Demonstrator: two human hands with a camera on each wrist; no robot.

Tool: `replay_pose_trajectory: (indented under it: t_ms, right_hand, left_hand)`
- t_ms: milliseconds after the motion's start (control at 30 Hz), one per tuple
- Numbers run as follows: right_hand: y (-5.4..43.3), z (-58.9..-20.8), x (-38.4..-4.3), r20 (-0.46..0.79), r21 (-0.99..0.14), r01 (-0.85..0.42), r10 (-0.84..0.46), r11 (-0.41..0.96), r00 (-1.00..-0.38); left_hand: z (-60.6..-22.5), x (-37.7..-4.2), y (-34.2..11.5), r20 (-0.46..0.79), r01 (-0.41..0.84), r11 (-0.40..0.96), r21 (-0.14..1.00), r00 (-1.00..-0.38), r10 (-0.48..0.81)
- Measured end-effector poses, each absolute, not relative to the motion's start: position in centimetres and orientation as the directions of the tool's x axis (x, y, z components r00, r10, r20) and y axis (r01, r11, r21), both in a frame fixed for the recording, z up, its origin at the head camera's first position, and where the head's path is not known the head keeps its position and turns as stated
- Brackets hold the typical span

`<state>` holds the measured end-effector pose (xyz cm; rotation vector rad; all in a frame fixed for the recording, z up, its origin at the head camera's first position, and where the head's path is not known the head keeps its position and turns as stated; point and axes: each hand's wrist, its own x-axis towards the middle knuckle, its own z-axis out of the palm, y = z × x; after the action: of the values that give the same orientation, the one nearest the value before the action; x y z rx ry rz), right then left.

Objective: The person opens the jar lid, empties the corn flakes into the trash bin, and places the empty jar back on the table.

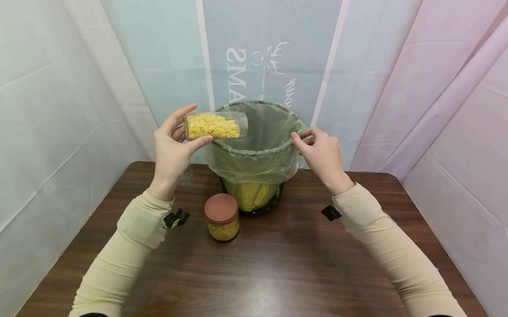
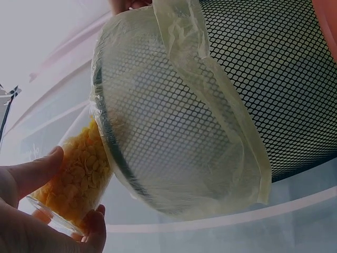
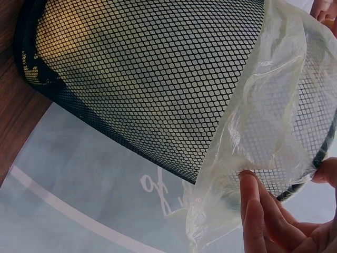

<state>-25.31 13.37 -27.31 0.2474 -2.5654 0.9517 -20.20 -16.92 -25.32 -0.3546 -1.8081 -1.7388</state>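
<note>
My left hand (image 1: pixel 172 145) grips a clear jar (image 1: pixel 216 125) of yellow flakes near its base. The jar lies tipped almost level, its uncapped threaded mouth pointing right over the near-left rim of a black mesh wastebasket (image 1: pixel 252 196). In the left wrist view the flakes (image 2: pixel 79 179) fill much of the jar. A thin, pale yellow-green bag (image 1: pixel 253 165) lines the basket and folds down over its rim. On the right side my right hand (image 1: pixel 321 154) pinches the rim and bag, thumb on the rim and fingers (image 3: pixel 253 195) against the bag outside.
A second jar (image 1: pixel 222 218) with a reddish-brown lid stands upright on the dark wooden table (image 1: pixel 266 272), in front of the basket and slightly left. Something small and clear (image 1: pixel 187 175) shows on the table behind my left wrist. Fabric walls (image 1: pixel 157 41) enclose the back and sides.
</note>
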Motion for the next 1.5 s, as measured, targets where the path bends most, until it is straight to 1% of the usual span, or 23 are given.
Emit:
replay_pose_trajectory:
  t_ms: [133, 367, 600, 800, 967, 1300, 1500]
  right_hand:
    - [13.4, -27.3, -25.3, 0.420, -0.586, -0.294, -0.028, 0.755, -0.907]
    - [13.4, -27.4, -25.4, 0.419, -0.586, -0.295, -0.030, 0.755, -0.908]
    - [13.4, -27.4, -25.4, 0.415, -0.586, -0.289, -0.027, 0.757, -0.910]
    - [13.4, -27.3, -25.4, 0.417, -0.585, -0.292, -0.028, 0.757, -0.908]
    - [13.4, -27.4, -25.4, 0.420, -0.586, -0.294, -0.027, 0.755, -0.907]
    - [13.4, -27.3, -25.4, 0.426, -0.583, -0.298, -0.028, 0.756, -0.904]
    - [13.4, -27.3, -25.4, 0.422, -0.584, -0.292, -0.023, 0.757, -0.906]
  left_hand:
    - [-25.3, -20.3, -17.0, 0.583, 0.574, 0.109, 0.812, -0.785, -0.210]
    - [-24.0, -19.2, -16.5, 0.583, 0.562, 0.156, 0.812, -0.787, -0.201]
    - [-24.9, -20.4, -17.1, 0.586, 0.561, 0.172, 0.810, -0.784, -0.203]
    - [-24.0, -19.1, -16.6, 0.582, 0.549, 0.197, 0.812, -0.786, -0.206]
    - [-23.5, -18.5, -16.3, 0.575, 0.543, 0.195, 0.817, -0.790, -0.213]
    - [-24.8, -20.0, -17.2, 0.579, 0.549, 0.185, 0.815, -0.786, -0.218]
    - [-24.0, -18.9, -16.7, 0.565, 0.529, 0.202, 0.824, -0.793, -0.227]
